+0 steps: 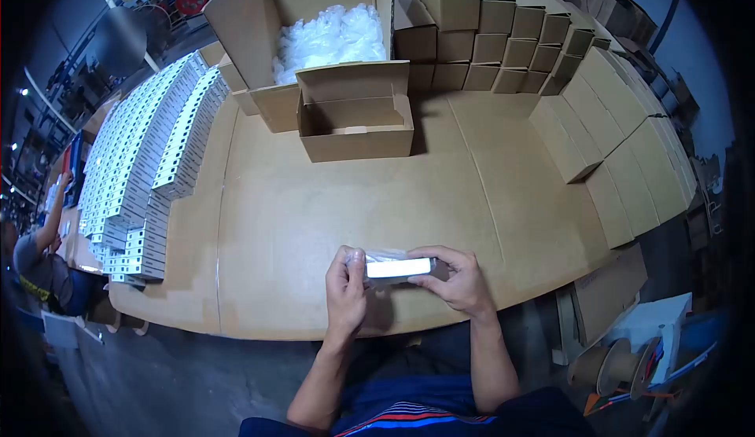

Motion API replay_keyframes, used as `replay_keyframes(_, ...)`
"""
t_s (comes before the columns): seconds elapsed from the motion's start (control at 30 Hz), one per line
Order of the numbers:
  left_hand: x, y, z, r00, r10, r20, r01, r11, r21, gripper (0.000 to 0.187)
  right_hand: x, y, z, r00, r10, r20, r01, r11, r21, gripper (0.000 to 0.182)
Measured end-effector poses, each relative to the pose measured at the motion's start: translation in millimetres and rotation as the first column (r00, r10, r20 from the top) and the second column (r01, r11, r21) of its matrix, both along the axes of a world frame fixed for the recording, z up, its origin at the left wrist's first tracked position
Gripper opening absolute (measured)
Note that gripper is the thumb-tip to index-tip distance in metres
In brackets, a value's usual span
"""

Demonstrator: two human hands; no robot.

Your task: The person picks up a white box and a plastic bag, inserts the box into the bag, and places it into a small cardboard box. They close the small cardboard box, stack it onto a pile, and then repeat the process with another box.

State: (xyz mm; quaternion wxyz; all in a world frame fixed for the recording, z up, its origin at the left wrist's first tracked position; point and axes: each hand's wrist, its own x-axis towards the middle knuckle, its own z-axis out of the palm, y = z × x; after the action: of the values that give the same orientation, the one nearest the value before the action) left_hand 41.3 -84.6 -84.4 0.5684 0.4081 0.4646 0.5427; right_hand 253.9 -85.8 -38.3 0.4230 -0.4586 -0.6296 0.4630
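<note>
Near the front edge of the table, my left hand [347, 288] and my right hand [458, 281] hold a small white box [399, 267] between them. Clear plastic film shows along its top and left end. The left thumb presses on the left end, while the right thumb and fingers pinch the right end. What is inside the box cannot be seen. Farther back on the table stands an open cardboard box [358, 143], its flap raised and its inside showing bare cardboard.
Stacked white boxes [141, 154] line the left side. Behind the open box, a large carton [244, 28] holds crumpled clear plastic bags [334, 40]. Brown cartons [495, 19] are piled at the back right and along the right edge. A person [47, 256] is at far left; spools [613, 366] stand lower right.
</note>
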Motion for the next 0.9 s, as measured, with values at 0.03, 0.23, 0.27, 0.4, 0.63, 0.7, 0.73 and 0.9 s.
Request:
replay_keyframes(0.03, -6.4, 0.8, -6.1, 1.000, -0.014, 0.027, 0.014, 1.000, 0.002, 0.022, -0.1, 0.1, 0.3, 1.000, 0.003, -0.006, -0.003, 1.000, -0.011, 0.035)
replay_keyframes(0.23, -6.3, -0.6, 24.5, 0.971, -0.018, 0.239, 0.029, 0.999, -0.043, 0.038, 1.3, 1.0, -10.5, 0.999, -0.008, 0.037, 0.004, 0.995, 0.102, 0.033)
replay_keyframes(0.27, -11.2, -2.2, 22.8, 0.963, -0.029, 0.270, 0.042, 0.998, -0.043, 0.042, 0.5, 0.2, -11.3, 0.999, -0.031, 0.028, 0.028, 0.995, 0.100, 0.032)
replay_keyframes(0.4, -7.2, -2.3, 46.0, 0.780, 0.305, -0.546, 0.054, 0.837, 0.544, 0.053, 0.0, -0.7, -5.9, 0.991, -0.125, 0.051, 0.117, 0.983, 0.141, 0.031)
replay_keyframes(0.63, -15.9, 2.4, 47.3, 0.633, 0.206, -0.746, 0.389, 0.749, 0.537, 0.044, -0.6, 8.8, 6.4, 0.996, 0.002, 0.091, -0.033, 0.939, 0.343, 0.036)
replay_keyframes(0.7, -17.2, 4.1, 41.4, 0.730, 0.141, -0.669, 0.313, 0.800, 0.511, 0.039, 3.1, 10.6, 6.8, 0.995, -0.020, 0.096, -0.015, 0.935, 0.354, 0.038)
replay_keyframes(0.73, -18.6, 4.9, 37.0, 0.756, 0.122, -0.643, 0.293, 0.815, 0.500, 0.039, 3.4, 11.0, 7.2, 0.995, -0.028, 0.098, -0.008, 0.934, 0.356, 0.040)
replay_keyframes(0.9, -31.5, 12.0, 28.4, 0.778, 0.047, -0.627, 0.317, 0.831, 0.456, 0.043, 5.5, 20.8, 25.3, 0.940, 0.047, 0.338, -0.192, 0.892, 0.409, 0.033)
